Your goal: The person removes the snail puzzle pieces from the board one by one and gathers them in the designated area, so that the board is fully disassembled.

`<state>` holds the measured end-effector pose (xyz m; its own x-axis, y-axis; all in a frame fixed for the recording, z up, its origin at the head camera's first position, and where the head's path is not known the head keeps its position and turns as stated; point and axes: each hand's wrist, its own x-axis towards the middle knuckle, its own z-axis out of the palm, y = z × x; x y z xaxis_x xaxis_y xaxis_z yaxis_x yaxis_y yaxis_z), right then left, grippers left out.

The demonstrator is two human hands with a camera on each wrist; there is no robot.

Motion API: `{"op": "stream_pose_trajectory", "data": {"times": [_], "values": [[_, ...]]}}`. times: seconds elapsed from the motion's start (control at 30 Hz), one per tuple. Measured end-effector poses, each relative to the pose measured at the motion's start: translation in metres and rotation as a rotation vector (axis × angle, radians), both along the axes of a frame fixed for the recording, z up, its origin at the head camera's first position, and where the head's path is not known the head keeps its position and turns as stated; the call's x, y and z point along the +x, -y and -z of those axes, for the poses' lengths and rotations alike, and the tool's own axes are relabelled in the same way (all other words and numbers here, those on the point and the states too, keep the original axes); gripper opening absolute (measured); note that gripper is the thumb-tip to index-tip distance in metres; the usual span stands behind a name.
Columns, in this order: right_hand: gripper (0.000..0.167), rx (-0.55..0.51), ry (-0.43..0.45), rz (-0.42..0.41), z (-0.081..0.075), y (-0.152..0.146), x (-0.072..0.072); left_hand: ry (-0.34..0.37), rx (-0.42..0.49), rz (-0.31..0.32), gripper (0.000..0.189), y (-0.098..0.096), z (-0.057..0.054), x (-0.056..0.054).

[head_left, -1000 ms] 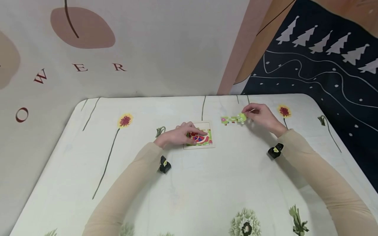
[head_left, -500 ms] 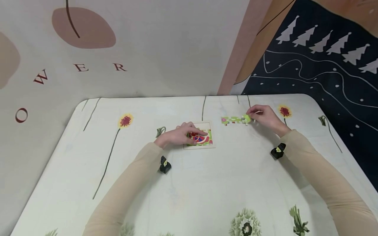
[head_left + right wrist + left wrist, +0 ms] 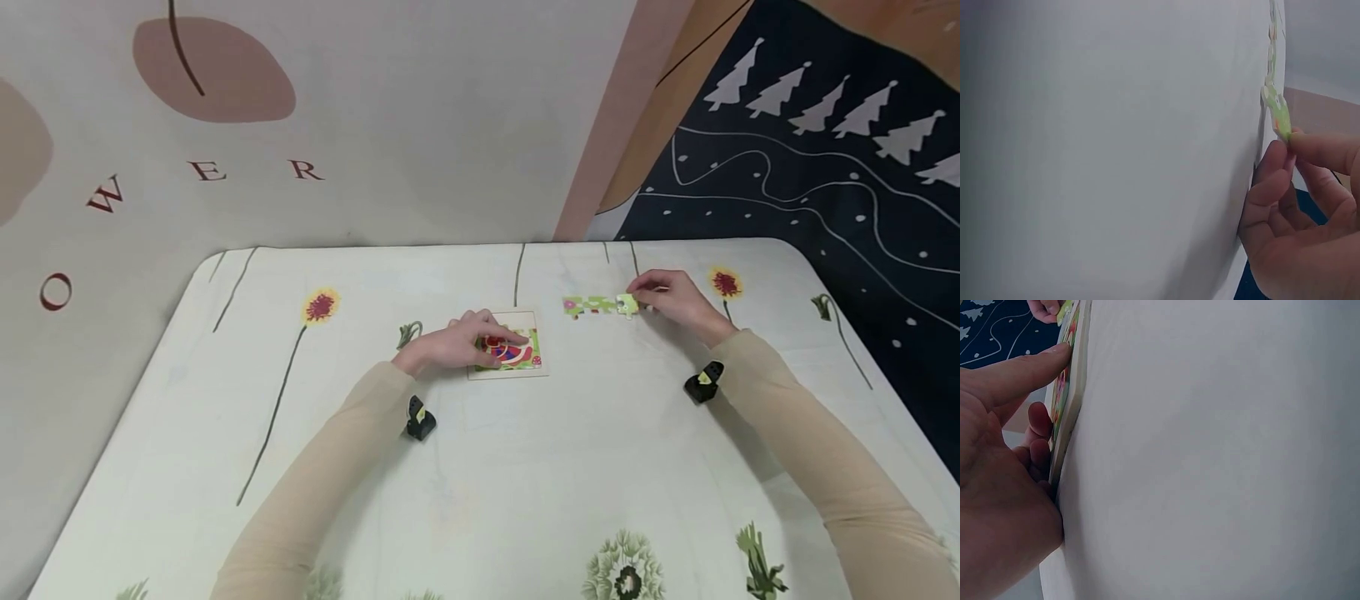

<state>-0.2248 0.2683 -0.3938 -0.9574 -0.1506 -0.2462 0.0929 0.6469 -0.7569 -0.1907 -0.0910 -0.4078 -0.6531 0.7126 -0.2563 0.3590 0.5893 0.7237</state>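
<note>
The strip (image 3: 591, 306) of green puzzle pieces is lying right of the board, its long axis running left to right across the table. The end piece (image 3: 627, 306) is continuing that line at the right; in the right wrist view its pinched end is looking slightly raised, and whether it is locked into its neighbour I cannot tell. The board (image 3: 501, 318) is lying near, left of the strip, its longer sides running left to right, and it is framing a red, blue and green picture (image 3: 519, 356). Beneath everything a white cloth (image 3: 562, 450) is spreading, showing printed flowers and thin stems. Behind it a pale wall (image 3: 420, 150) is bearing dark red letters and a pinkish blob, while at the right a navy panel (image 3: 787, 179) is showing white trees and wavy lines. The left hand (image 3: 452, 344) is resting over the board's left part, its fingers relaxed and one reaching straight across the picture, clasping nothing that I can see. The right hand (image 3: 677, 302) is pinching the end piece between thumb and fingertips, its other fingers curling loosely near the cloth.
</note>
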Motion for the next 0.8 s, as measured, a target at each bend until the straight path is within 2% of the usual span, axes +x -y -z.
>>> {"op": "stream_pose_trajectory", "data": {"times": [0.8], "values": [[0.023, 0.111, -0.011, 0.03, 0.0042, 0.0049, -0.004, -0.012, 0.01, 0.014, 0.045, 0.0, 0.0007, -0.0002]]}}
